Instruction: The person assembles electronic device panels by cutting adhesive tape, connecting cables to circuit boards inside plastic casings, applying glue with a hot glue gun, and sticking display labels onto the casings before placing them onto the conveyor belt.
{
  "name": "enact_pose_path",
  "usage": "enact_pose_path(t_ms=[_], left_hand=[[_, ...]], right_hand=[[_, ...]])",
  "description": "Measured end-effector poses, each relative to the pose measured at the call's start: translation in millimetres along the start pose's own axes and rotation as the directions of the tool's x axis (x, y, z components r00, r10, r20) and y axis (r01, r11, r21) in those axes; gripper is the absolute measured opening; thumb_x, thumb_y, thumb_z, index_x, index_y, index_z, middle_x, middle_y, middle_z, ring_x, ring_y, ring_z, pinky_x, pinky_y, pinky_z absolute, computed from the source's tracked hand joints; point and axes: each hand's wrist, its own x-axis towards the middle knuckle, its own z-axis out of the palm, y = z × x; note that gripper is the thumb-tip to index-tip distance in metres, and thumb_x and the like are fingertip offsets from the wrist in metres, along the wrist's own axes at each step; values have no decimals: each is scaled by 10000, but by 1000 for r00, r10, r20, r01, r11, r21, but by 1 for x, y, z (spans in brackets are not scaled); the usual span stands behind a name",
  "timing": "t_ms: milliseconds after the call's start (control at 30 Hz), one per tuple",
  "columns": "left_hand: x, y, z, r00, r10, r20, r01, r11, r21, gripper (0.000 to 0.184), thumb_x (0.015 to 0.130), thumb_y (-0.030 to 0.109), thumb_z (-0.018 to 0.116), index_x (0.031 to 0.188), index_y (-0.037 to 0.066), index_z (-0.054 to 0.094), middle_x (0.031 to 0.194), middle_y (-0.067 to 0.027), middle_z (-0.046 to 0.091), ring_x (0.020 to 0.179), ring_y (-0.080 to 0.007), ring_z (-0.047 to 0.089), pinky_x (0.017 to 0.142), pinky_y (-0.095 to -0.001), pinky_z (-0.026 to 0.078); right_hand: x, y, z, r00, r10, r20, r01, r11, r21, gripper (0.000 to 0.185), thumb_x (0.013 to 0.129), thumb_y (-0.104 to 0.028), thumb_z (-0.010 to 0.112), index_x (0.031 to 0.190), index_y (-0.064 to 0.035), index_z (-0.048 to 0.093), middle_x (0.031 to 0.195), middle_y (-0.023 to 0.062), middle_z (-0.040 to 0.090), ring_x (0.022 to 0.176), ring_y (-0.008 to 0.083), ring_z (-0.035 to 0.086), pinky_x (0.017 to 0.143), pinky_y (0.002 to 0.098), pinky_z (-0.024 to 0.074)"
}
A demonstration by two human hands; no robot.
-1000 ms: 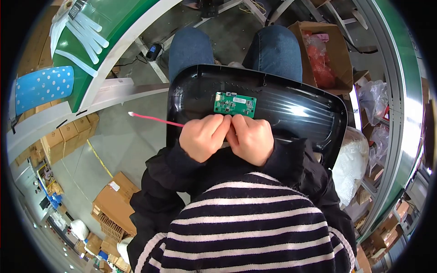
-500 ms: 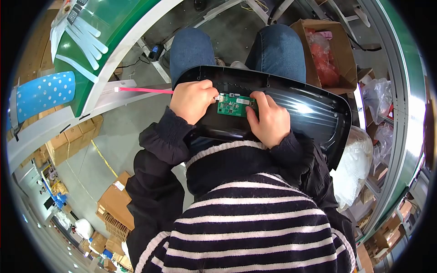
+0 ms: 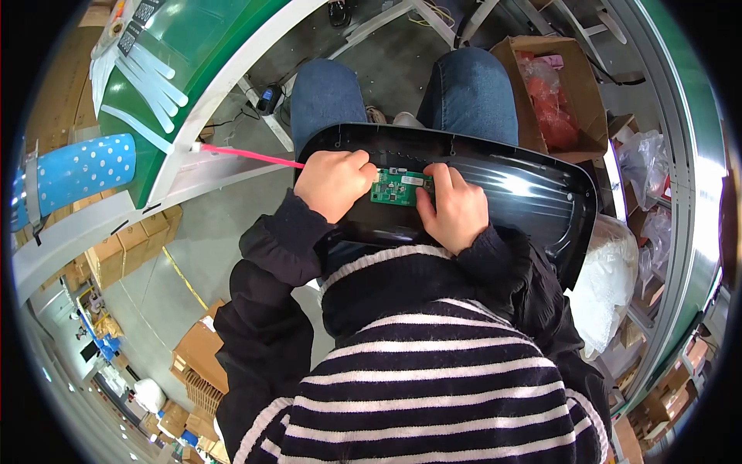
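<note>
A small green circuit board [image 3: 394, 190] lies over a black plastic shell [image 3: 533, 205] that rests across the lap. My right hand [image 3: 454, 205] pinches the board's right end between thumb and fingers. At the board's left end, my left hand [image 3: 336, 184] is closed on a pink-red cable [image 3: 251, 154]. The cable's far end, with a white connector [image 3: 196, 147], sticks out to the left. The near end of the cable is hidden by my left fingers, so I cannot tell whether it is seated in the board.
On the left, a green tabletop [image 3: 212, 35] holds several white strips [image 3: 151, 81] beside a blue polka-dot roll [image 3: 85, 172]. A cardboard box [image 3: 583, 100] with red bagged items stands beyond the right knee. Clear plastic wrap [image 3: 607, 286] bulges beside the shell's right end.
The white connector piece seen at the board's left edge is now covered by my left fingers. The hands, board and shell sit slightly lower in view; the cable's free end slants upward more.
</note>
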Motion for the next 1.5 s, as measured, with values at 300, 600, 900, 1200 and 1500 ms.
enact_pose_path(t_ms=[300, 600, 900, 1200, 1500], left_hand=[[-7, -3, 8, 998, -63, 1, 63, 994, -91, 93, 719, 83, 686, 750, 100, 599, 726, -37, 543, 684, -222, 645, 567, -363, 504], [-9, -5, 9, 999, -6, -40, 0, 987, -161, 111, 747, 100, 699, 760, 89, 589, 744, -43, 532, 685, -217, 637, 563, -359, 495], [12, -12, -2, 966, 256, -33, -258, 961, -97, 159, 819, 128, 635, 976, 107, 623, 685, -34, 530, 624, -204, 634, 500, -359, 484], [22, -14, -5, 970, 239, -39, -241, 967, -79, 512, 729, 174, 748, 1220, 86, 633, 906, -58, 630, 806, -246, 648, 638, -357, 517], [-6, 2, -2, 974, -37, -226, 36, 999, -8, 690, 628, 268, 844, 1239, 70, 593, 1279, -86, 579, 1222, -291, 536, 1038, -518, 365]], right_hand=[[-1, 2, 1, 1000, -7, -13, 7, 999, 40, 257, 831, -135, 708, 1026, -42, 569, 828, 138, 652, 623, 341, 651, 548, 421, 517], [-2, 1, -1, 1000, -17, -9, 17, 999, 38, 242, 832, -136, 704, 1010, -43, 569, 834, 140, 651, 619, 338, 649, 545, 422, 516], [-4, 4, 4, 998, -67, 16, 66, 998, 14, 211, 819, -117, 687, 968, -47, 556, 795, 143, 601, 603, 359, 622, 541, 439, 509], [0, 23, -10, 991, -78, -105, 83, 996, 36, 240, 787, -189, 700, 934, -52, 569, 796, 169, 629, 566, 378, 622, 548, 474, 530], [-85, 168, -146, 672, 93, -735, -546, 732, -407, 454, 788, -189, 761, 1176, 6, 629, 1080, 140, 674, 1031, 292, 636, 890, 380, 507]])
